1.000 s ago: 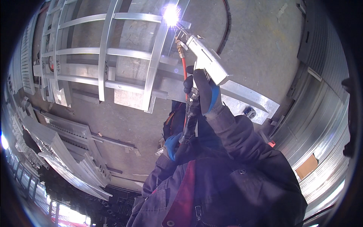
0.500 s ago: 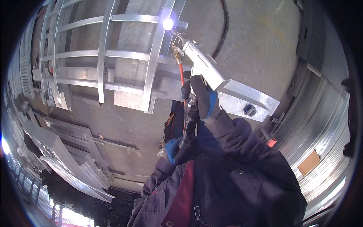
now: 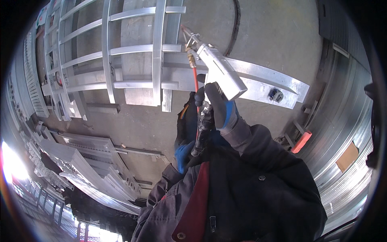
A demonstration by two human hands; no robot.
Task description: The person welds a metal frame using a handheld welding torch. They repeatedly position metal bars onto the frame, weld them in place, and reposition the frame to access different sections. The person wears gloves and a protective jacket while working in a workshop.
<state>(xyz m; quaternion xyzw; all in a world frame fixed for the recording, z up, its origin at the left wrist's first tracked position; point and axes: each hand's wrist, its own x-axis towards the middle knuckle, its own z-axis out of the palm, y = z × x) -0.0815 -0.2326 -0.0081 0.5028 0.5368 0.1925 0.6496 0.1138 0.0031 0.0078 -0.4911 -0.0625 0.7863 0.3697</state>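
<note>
My right hand (image 3: 217, 107), in a dark glove with a blue cuff area, is closed round the handle of a silver-white welding gun (image 3: 223, 72). The gun points up and left, its tip beside the outer rail of a metal lattice frame (image 3: 158, 60). No arc glows at the tip. An orange-red hose (image 3: 196, 82) and a thick black cable (image 3: 203, 127) run down from the gun toward my body. My left hand (image 3: 183, 155), in a blue and dark glove, is low beside the cable; its fingers are mostly hidden, so I cannot tell whether it grips the cable.
A long flat metal bar (image 3: 258, 82) lies past the frame, carrying a small round dark object (image 3: 276, 95). Stacked metal profiles (image 3: 92, 161) are at lower left, long sheets (image 3: 342, 109) at right with a cardboard piece (image 3: 347, 156). A red-orange block (image 3: 301, 141) stands near them.
The bright arc at the gun's tip has gone out. The frame and bar have shifted upward in view, and the tip is now apart from the crossbar joint. My right hand keeps its grip.
</note>
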